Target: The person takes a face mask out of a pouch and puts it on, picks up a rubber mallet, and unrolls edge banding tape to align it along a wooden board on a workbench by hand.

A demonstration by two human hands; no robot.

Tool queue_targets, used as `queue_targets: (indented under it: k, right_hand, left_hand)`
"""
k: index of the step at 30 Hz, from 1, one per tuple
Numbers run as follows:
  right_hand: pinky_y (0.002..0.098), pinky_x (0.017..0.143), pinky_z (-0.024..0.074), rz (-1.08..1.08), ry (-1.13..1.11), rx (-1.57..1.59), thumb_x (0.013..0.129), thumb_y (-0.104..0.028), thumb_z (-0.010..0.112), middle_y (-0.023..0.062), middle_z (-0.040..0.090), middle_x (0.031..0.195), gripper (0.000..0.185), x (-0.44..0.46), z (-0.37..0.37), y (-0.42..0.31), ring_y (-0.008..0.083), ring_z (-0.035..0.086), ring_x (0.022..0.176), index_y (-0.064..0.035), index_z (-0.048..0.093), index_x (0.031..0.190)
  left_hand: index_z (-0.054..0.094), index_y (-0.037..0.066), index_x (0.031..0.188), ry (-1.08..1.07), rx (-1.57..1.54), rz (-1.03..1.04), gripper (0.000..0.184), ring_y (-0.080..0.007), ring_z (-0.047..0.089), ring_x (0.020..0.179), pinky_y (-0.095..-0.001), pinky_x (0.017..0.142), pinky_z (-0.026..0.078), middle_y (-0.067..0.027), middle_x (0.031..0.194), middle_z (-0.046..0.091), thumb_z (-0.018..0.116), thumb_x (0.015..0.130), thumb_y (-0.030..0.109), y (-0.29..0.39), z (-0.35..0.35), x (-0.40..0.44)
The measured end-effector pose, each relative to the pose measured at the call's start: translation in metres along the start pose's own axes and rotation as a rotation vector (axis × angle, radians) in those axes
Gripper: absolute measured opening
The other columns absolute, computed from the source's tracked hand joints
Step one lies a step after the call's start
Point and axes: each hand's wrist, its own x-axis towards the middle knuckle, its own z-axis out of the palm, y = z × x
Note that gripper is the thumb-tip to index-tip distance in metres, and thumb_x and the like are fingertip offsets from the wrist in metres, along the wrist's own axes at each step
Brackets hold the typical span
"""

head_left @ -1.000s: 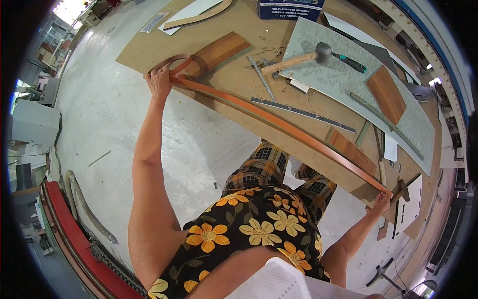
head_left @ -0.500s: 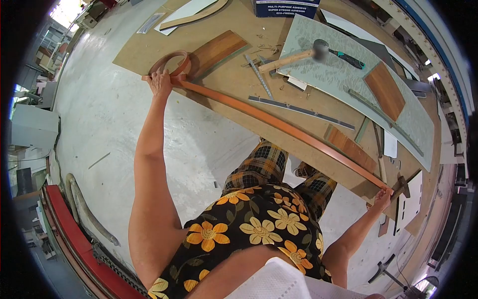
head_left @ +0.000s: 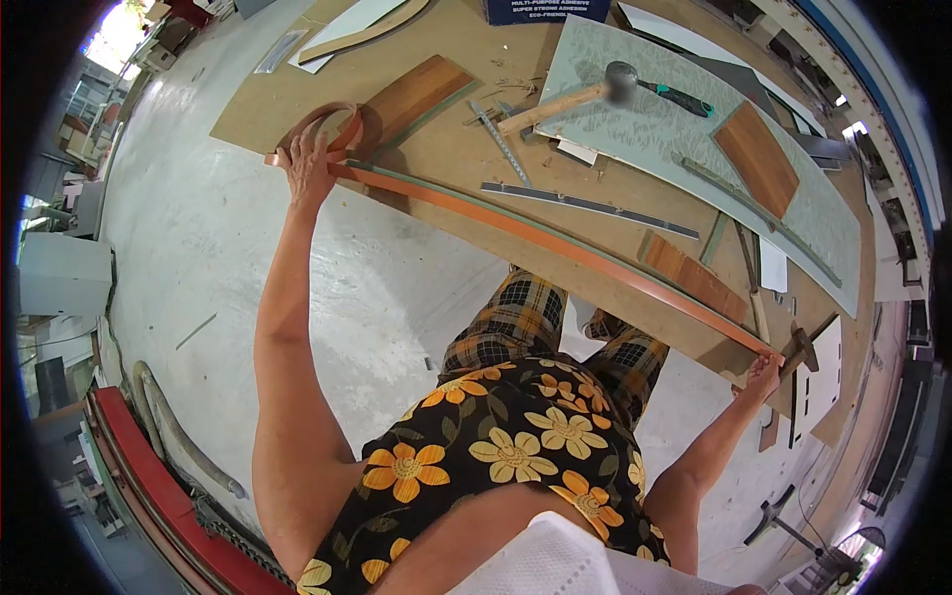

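Observation:
A long orange-brown edge banding strip [head_left: 516, 236] runs along the near edge of the table, with a narrow green strip behind it. At its far left end, the banding curls into a loose coil [head_left: 349, 127]. My left hand [head_left: 309, 169] grips the banding beside this coil, its fingers spread over it; the contact underneath is hidden. Fingers closed, my right hand [head_left: 762, 375] pinches the right end of the banding near the table corner. A hammer [head_left: 801, 352] lies just beyond that hand.
On the brown table [head_left: 426, 230] lie a metal ruler [head_left: 585, 208], a caliper [head_left: 499, 144], wood-look pieces [head_left: 421, 91] and a patterned panel [head_left: 635, 134]. A mallet [head_left: 623, 84] rests on the panel. A blue adhesive box [head_left: 545, 10] stands at the back.
The fingers of my left hand have spread and lifted over the coil. The green strip now shows along the banding's far side. My right hand still holds its end.

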Motion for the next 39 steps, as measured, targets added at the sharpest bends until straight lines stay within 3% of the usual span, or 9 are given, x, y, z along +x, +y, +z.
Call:
queue_targets:
  k: [3,8,11,14,23,35,39]
  right_hand:
    - [0.0217,0.053,0.048,-0.009,0.016,-0.025,0.084,-0.017,0.061,0.0031,0.057,0.073,0.014,0.005,0.0,0.001,0.0128,0.057,0.064,-0.0035,0.057,0.081]
    - [0.0225,0.053,0.0465,-0.022,-0.017,-0.02,0.085,-0.017,0.061,0.0028,0.057,0.07,0.015,0.004,-0.001,0.001,0.0125,0.057,0.064,-0.0031,0.057,0.081]
    - [0.0225,0.052,0.0473,-0.042,-0.063,-0.015,0.085,-0.017,0.06,0.003,0.056,0.069,0.016,0.004,-0.003,0.001,0.0124,0.057,0.063,-0.003,0.056,0.08]
    - [0.0218,0.053,0.0496,-0.036,-0.028,-0.019,0.084,-0.017,0.061,0.002,0.056,0.067,0.014,-0.002,-0.001,0.0,0.0118,0.058,0.061,-0.0039,0.057,0.079]
    - [0.0215,0.049,0.0492,-0.054,-0.017,-0.006,0.085,-0.016,0.06,0.0015,0.054,0.067,0.015,-0.001,0.001,0.002,0.0118,0.057,0.06,-0.0051,0.054,0.076]
    - [0.0216,0.05,0.0514,-0.046,-0.04,0.006,0.086,-0.013,0.058,0.0025,0.056,0.065,0.014,-0.006,0.002,0.001,0.0111,0.057,0.057,-0.0048,0.055,0.075]
    - [0.0215,0.047,0.0495,-0.041,-0.014,-0.01,0.084,-0.016,0.06,0.0048,0.055,0.069,0.015,-0.006,0.003,0.002,0.0123,0.057,0.058,-0.0028,0.055,0.079]
  left_hand:
    - [0.046,0.014,0.125,-0.056,-0.051,0.038,0.065,-0.0326,0.039,0.121,-0.0597,0.102,0.019,-0.0136,0.125,0.044,0.069,0.065,0.006,0.016,-0.011,0.0]
    - [0.047,0.017,0.125,-0.242,-0.156,0.109,0.069,-0.0324,0.037,0.123,-0.059,0.103,0.019,-0.0134,0.13,0.041,0.071,0.061,0.004,0.034,-0.022,0.001]
    - [0.051,0.018,0.122,-0.169,-0.276,0.127,0.067,-0.0327,0.034,0.125,-0.0584,0.104,0.019,-0.0147,0.132,0.039,0.072,0.06,0.004,0.047,-0.033,0.003]
    - [0.054,0.017,0.119,-0.254,-0.271,0.204,0.064,-0.0317,0.034,0.126,-0.0571,0.104,0.019,-0.0148,0.134,0.037,0.072,0.059,0.005,0.053,-0.031,0.004]
    - [0.057,0.018,0.116,-0.548,-0.351,0.274,0.064,-0.0248,0.038,0.124,-0.0531,0.105,0.022,-0.0074,0.127,0.047,0.078,0.056,0.019,0.085,-0.046,0.01]
    - [0.058,0.015,0.113,-0.527,-0.6,0.447,0.057,-0.024,0.044,0.118,-0.0448,0.104,0.025,-0.0051,0.122,0.052,0.078,0.06,0.022,0.15,-0.064,0.005]
    - [0.06,0.012,0.109,-0.496,-0.709,0.524,0.053,-0.0255,0.047,0.114,-0.0413,0.099,0.033,-0.0068,0.121,0.052,0.078,0.059,0.02,0.176,-0.071,0.004]
